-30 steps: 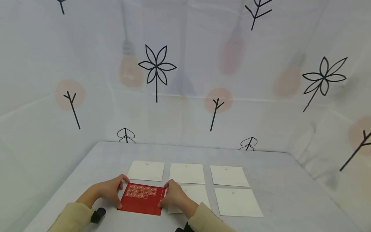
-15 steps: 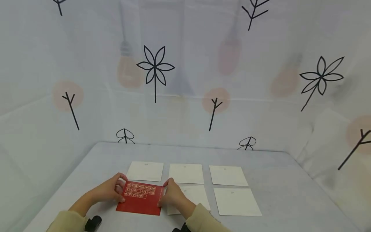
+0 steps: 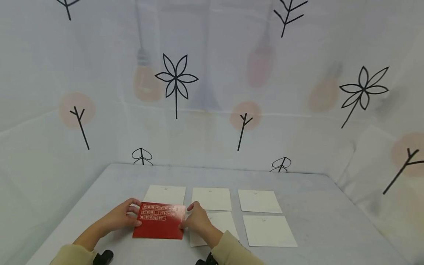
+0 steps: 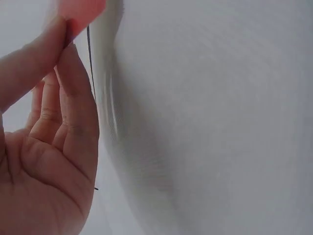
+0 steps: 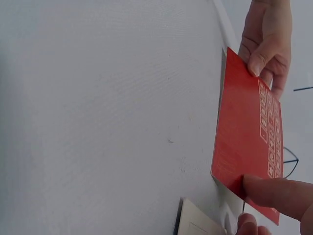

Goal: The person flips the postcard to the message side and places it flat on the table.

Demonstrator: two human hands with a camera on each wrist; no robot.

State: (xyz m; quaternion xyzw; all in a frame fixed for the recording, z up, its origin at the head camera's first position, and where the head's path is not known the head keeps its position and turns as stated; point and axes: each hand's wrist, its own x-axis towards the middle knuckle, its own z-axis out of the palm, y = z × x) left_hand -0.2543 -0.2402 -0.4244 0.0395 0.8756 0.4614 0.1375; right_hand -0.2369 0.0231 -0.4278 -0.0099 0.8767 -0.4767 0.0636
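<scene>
A red card (image 3: 159,230) with rows of small pale boxed characters is held up between both hands, tilted off the table. On its left edge, my left hand (image 3: 119,216) pinches it between thumb and fingers; the left wrist view catches just a corner of the red card (image 4: 85,14) in that pinch. My right hand (image 3: 200,222) grips the opposite edge. From the right wrist view, the right thumb (image 5: 274,193) lies flat on the printed face of the red card (image 5: 244,122), with fingertips behind it.
Behind the red card lies a cream card (image 3: 167,193), partly covered by it. More cream cards stand in rows: one at back middle (image 3: 211,199), one at back right (image 3: 260,201), one at front right (image 3: 269,231). Another cream card (image 3: 226,222) lies partly behind the right hand.
The red card has risen from the table and tipped up, its far edge now overlapping the cream card behind. My left thumb has shifted up from the near corner along the left edge.
</scene>
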